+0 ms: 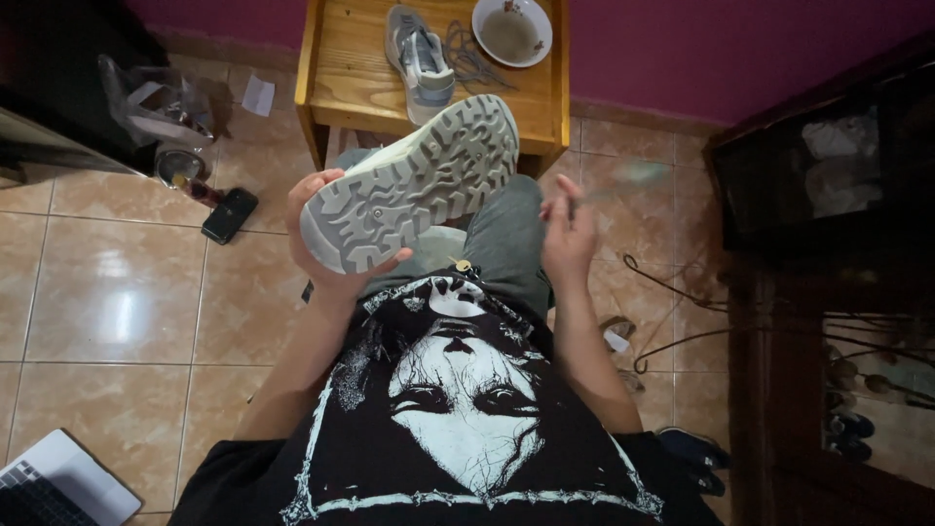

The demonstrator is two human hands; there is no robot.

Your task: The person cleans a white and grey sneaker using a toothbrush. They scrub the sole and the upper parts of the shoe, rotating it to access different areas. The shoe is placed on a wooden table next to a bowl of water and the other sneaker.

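Room light is reading dim and warm. Soft glare is pooling on the tiled floor (117,292) left of the upturned shoe (409,185), whose grey sole is staying sharp. Right of the shoe, the right hand (568,234) and the thin tool (623,180) it holds are smearing with motion blur. Dark furniture further right is sinking into shadow; frame edges are bowing outward.
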